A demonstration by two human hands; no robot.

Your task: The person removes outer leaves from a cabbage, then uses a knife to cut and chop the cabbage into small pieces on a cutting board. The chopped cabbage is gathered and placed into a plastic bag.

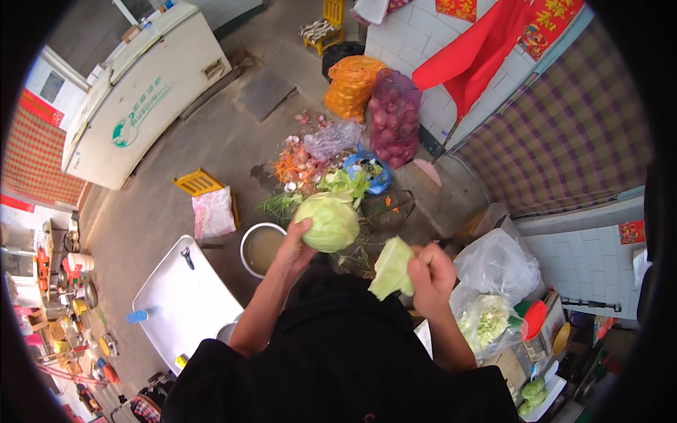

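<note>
Beyond and left of the metal basin (242, 248), your landmark, stands the white chest freezer (151, 99). The white table (190, 289) lies left of that basin and nearer you; the net sack of onions (393, 120) stands beyond and right of it. The heap of vegetable scraps (300, 162) spreads on the floor just beyond it.

The cabbage (328, 220) is just right of the basin, in your left hand (297, 243), which is partly open and cupped against the near-left side, thumb showing. That grip covers only one side, so a hard tug on the outer leaves could roll the smooth head out, toward the scraps or the basin's murky liquid. The head is nearly round with no clear long axis, and you cannot tell from here where its stem end points.

Well right of the basin, your right hand (432, 276) is curled nearly closed, pinching a loose leaf (390, 268) by its right edge. The leaf's long axis runs roughly away from you, far end leaning right; a pinch on one edge might tear it.
</note>
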